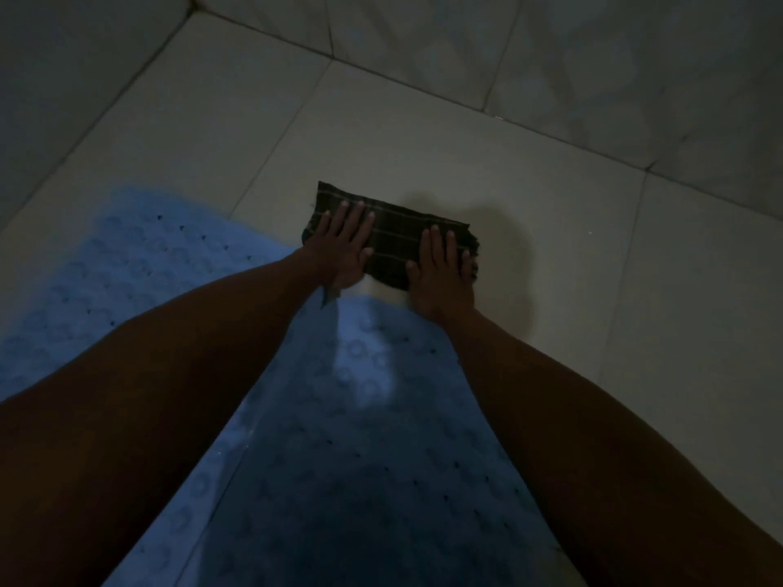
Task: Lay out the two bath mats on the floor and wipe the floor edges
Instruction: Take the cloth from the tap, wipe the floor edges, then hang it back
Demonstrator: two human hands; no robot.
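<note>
Pressing flat, open hands, left (345, 247) and right (440, 271), on dark cloth (396, 243), blue mat (347, 438) dim, partly hidden by arms

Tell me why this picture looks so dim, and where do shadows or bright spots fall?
Head view: the room is underlit and grainy; the right hand and cloth cast a soft shadow rightward on the floor tiles; a pale bright patch sits on the blue mat; the left hand shows little detail.

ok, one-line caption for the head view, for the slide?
Both hands, left and right, press a dark plaid cloth flat on the tiled floor beyond a blue bath mat.
</note>
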